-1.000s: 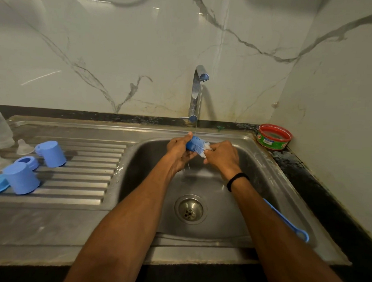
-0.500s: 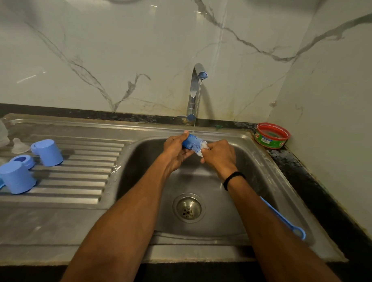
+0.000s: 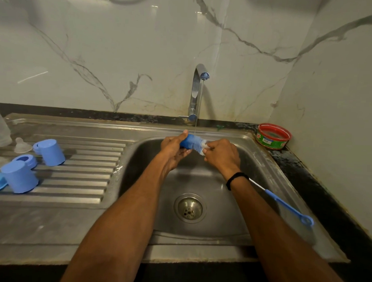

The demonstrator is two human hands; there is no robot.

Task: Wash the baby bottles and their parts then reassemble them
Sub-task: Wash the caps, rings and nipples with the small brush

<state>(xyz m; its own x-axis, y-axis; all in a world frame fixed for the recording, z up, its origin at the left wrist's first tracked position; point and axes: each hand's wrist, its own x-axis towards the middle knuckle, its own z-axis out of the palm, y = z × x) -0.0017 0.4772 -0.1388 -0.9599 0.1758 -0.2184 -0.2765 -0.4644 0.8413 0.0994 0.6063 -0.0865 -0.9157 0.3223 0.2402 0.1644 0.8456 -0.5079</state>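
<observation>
While a thin thread of water (image 3: 200,103) falls from the curved chrome tap (image 3: 197,92), the left hand (image 3: 173,150) grips a blue cylindrical piece (image 3: 190,142) just beneath it. Its fingers (image 3: 185,151) curl round the underside and the thumb lies along the top. Whether this piece is a cap or the brush's own head cannot be told. Wet whitish bristles (image 3: 203,146) fray out of its right end. The right hand (image 3: 221,154) is closed in a pinch at those bristles, knuckles up, with a black band (image 3: 235,178) round the wrist. From under that wrist a thin wire stem (image 3: 257,185) runs into the brush handle (image 3: 284,204), flat blue plastic ending in a ring.

Both hands hang over the brushed-steel sink (image 3: 264,175), whose round perforated drain strainer (image 3: 190,208) lies below the fingers, nearer the person. Well to the left of the fingers is the ribbed steel drainboard (image 3: 85,173). On it stand two matte blue caps (image 3: 50,154), two blue screw rings (image 3: 26,159), two clear soft teats (image 3: 22,146) and a frosted clear bottle (image 3: 0,130). To the right of the fingers, a round red-rimmed green tub (image 3: 272,137) sits on the dark speckled counter (image 3: 306,172), against the veined white marble wall (image 3: 100,43).
</observation>
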